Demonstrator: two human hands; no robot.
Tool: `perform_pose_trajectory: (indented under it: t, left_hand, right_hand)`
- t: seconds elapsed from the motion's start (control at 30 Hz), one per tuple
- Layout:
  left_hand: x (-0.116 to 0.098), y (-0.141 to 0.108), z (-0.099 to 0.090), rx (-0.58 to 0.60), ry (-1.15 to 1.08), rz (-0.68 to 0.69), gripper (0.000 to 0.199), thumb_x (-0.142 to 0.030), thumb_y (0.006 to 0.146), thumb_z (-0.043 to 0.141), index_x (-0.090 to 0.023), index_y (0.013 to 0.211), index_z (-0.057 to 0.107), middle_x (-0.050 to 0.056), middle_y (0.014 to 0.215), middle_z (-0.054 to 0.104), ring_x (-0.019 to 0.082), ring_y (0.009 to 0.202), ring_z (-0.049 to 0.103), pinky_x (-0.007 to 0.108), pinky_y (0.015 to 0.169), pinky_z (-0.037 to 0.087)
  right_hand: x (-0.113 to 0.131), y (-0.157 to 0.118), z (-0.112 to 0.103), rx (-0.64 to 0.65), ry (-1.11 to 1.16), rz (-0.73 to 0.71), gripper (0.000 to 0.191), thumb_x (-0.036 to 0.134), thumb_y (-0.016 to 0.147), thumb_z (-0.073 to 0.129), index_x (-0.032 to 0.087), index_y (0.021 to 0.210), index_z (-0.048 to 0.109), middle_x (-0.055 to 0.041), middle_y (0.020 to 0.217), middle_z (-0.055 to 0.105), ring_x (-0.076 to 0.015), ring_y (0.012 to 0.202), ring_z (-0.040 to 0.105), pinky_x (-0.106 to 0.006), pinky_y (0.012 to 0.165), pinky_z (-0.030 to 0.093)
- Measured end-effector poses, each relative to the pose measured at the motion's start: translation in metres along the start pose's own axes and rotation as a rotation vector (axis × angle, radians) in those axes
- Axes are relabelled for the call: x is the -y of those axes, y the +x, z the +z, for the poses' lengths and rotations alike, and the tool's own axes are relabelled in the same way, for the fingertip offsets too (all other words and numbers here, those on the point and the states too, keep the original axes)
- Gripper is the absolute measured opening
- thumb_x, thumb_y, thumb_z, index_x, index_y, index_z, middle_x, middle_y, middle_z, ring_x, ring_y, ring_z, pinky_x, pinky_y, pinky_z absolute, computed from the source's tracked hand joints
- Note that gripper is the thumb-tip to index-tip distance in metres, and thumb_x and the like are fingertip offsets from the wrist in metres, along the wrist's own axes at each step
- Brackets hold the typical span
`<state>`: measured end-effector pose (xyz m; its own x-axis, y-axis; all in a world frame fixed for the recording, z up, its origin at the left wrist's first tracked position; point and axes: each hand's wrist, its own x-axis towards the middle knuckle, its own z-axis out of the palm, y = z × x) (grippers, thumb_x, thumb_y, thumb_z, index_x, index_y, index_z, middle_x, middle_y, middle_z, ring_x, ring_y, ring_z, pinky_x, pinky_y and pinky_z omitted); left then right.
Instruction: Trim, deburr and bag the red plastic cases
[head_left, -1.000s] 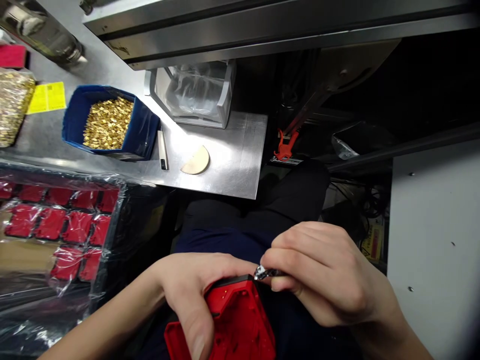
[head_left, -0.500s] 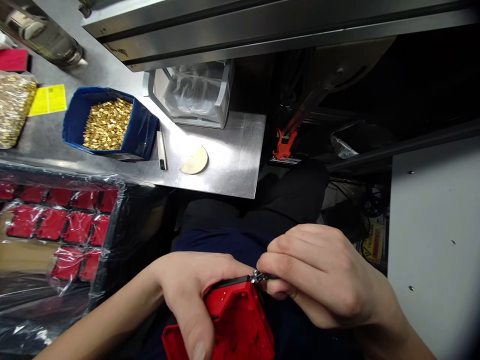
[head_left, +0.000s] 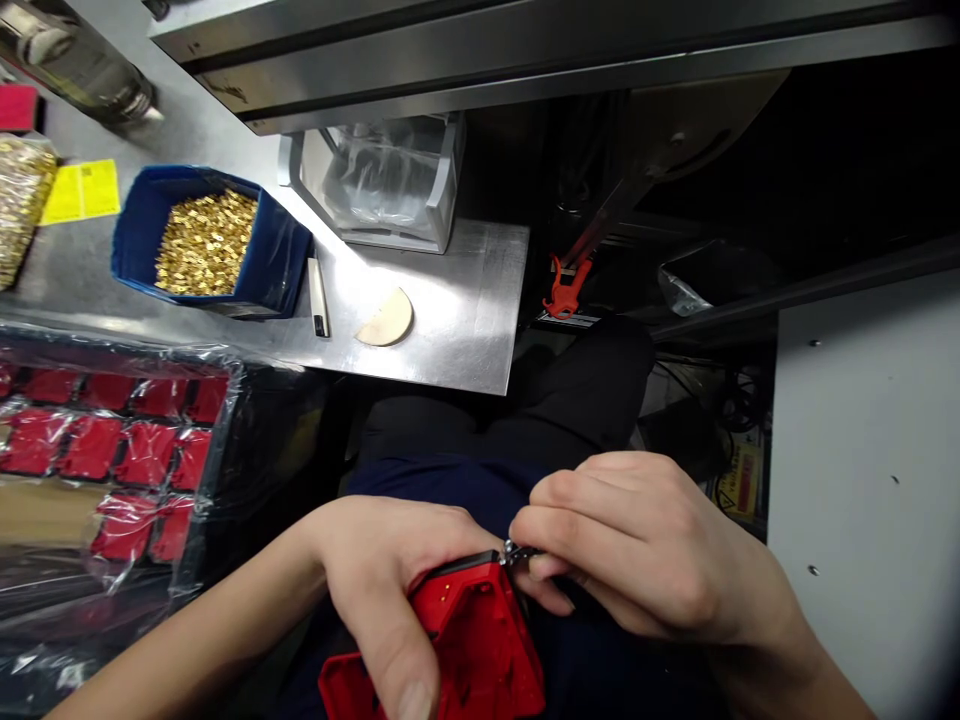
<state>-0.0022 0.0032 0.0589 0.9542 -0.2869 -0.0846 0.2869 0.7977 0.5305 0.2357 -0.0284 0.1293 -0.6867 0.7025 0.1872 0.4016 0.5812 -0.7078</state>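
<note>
My left hand (head_left: 397,585) is wrapped round a red plastic housing (head_left: 487,640) with a black edge, its thumb lying over the near side. The housing's hollow, ribbed inside faces up, and its lower part runs out of view. At the far right corner of the housing, my right hand (head_left: 637,550) is closed in a pinch on a small shiny dark metal piece (head_left: 517,552). That piece touches the corner; its exact kind is mostly hidden by the fingers. Both hands are above my lap.
On the metal bench (head_left: 465,340) stand a blue bin (head_left: 139,240) of small brass parts, a grey bin (head_left: 442,190) with plastic bags, a white-handled cutter (head_left: 318,300) and a pale half-disc (head_left: 386,318). A plastic-lined crate (head_left: 217,470) of red parts is at left. A grey panel (head_left: 870,450) borders the right.
The view has shifted slightly, so the bench things appear a little further left. My hands keep the same hold, with only small movements of the left thumb and right fingers.
</note>
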Motion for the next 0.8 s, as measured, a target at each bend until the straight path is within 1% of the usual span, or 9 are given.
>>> perform_pose_trajectory:
  t: [0.17, 0.3, 0.4, 0.47, 0.53, 0.57, 0.63, 0.73, 0.8]
  left_hand:
    - [-0.007, -0.002, 0.000, 0.048, 0.055, 0.012, 0.087, -0.041, 0.046, 0.102, -0.010, 0.122, 0.072, 0.011, 0.099, 0.077, 0.028, 0.078, 0.071, 0.031, 0.071, 0.062]
    - [-0.005, -0.001, -0.001, 0.016, 0.108, 0.034, 0.084, -0.050, 0.047, 0.101, -0.011, 0.117, 0.075, 0.011, 0.097, 0.079, 0.027, 0.077, 0.072, 0.029, 0.073, 0.061]
    - [0.001, 0.002, -0.002, -0.029, 0.196, 0.115, 0.099, -0.059, 0.046, 0.099, -0.013, 0.129, 0.071, 0.010, 0.100, 0.080, 0.027, 0.079, 0.074, 0.028, 0.078, 0.061]
    - [-0.001, 0.001, 0.000, -0.060, 0.279, 0.158, 0.111, -0.065, 0.046, 0.097, -0.015, 0.140, 0.064, 0.011, 0.111, 0.079, 0.030, 0.090, 0.076, 0.030, 0.086, 0.061]
    - [-0.011, -0.002, 0.006, -0.089, 0.336, 0.176, 0.116, -0.070, 0.047, 0.094, -0.014, 0.144, 0.062, 0.013, 0.120, 0.077, 0.034, 0.103, 0.074, 0.032, 0.096, 0.058]
    - [-0.018, -0.004, 0.009, -0.103, 0.354, 0.172, 0.115, -0.073, 0.050, 0.091, -0.013, 0.143, 0.062, 0.014, 0.123, 0.076, 0.035, 0.109, 0.073, 0.032, 0.101, 0.055]
    - [-0.033, -0.011, 0.015, -0.124, 0.382, 0.135, 0.105, -0.074, 0.063, 0.084, -0.011, 0.144, 0.061, 0.015, 0.129, 0.073, 0.036, 0.119, 0.069, 0.033, 0.109, 0.050]
    - [-0.043, -0.022, 0.020, -0.140, 0.365, 0.124, 0.087, -0.066, 0.081, 0.076, -0.014, 0.148, 0.057, 0.016, 0.138, 0.068, 0.034, 0.127, 0.065, 0.035, 0.112, 0.047]
    - [-0.037, -0.024, 0.019, -0.210, 0.312, 0.240, 0.087, -0.059, 0.076, 0.085, -0.019, 0.148, 0.057, 0.016, 0.140, 0.065, 0.033, 0.120, 0.067, 0.037, 0.107, 0.052]
  right_hand:
    - [0.001, 0.000, 0.000, 0.012, -0.030, -0.025, 0.011, 0.016, 0.100, 0.057, 0.015, 0.101, 0.068, -0.0020, 0.084, 0.071, -0.0121, 0.063, 0.055, -0.030, 0.056, 0.039]
    - [-0.002, -0.001, -0.001, -0.019, -0.064, -0.052, 0.014, 0.014, 0.099, 0.055, 0.015, 0.100, 0.068, -0.0026, 0.081, 0.070, -0.0122, 0.059, 0.054, -0.031, 0.053, 0.036]
    - [-0.008, -0.006, -0.003, -0.099, 0.079, -0.032, 0.013, 0.013, 0.096, 0.056, 0.015, 0.100, 0.068, -0.0027, 0.081, 0.069, -0.0133, 0.063, 0.058, -0.031, 0.056, 0.039]
    - [-0.011, -0.009, -0.005, -0.173, 0.202, 0.041, 0.011, 0.016, 0.097, 0.057, 0.016, 0.100, 0.067, -0.0027, 0.081, 0.067, -0.0145, 0.068, 0.062, -0.030, 0.059, 0.043]
    - [-0.012, -0.012, -0.004, -0.240, 0.255, 0.127, 0.012, 0.023, 0.100, 0.057, 0.016, 0.102, 0.067, -0.0028, 0.080, 0.066, -0.0155, 0.070, 0.064, -0.030, 0.060, 0.045]
    - [-0.012, -0.013, -0.003, -0.260, 0.258, 0.153, 0.015, 0.027, 0.102, 0.058, 0.016, 0.103, 0.067, -0.0029, 0.080, 0.066, -0.0158, 0.071, 0.064, -0.030, 0.061, 0.046]
    - [-0.011, -0.013, 0.002, -0.267, 0.255, 0.159, 0.020, 0.033, 0.101, 0.062, 0.015, 0.107, 0.068, -0.0033, 0.083, 0.068, -0.0159, 0.072, 0.065, -0.031, 0.062, 0.046]
    - [-0.009, -0.011, 0.009, -0.260, 0.269, 0.153, 0.022, 0.031, 0.097, 0.069, 0.014, 0.111, 0.068, -0.0024, 0.085, 0.069, -0.0140, 0.073, 0.064, -0.029, 0.063, 0.046]
    - [-0.008, -0.009, 0.014, -0.296, 0.302, 0.202, 0.022, 0.026, 0.094, 0.072, 0.015, 0.113, 0.069, -0.0021, 0.088, 0.069, -0.0125, 0.073, 0.062, -0.027, 0.063, 0.046]
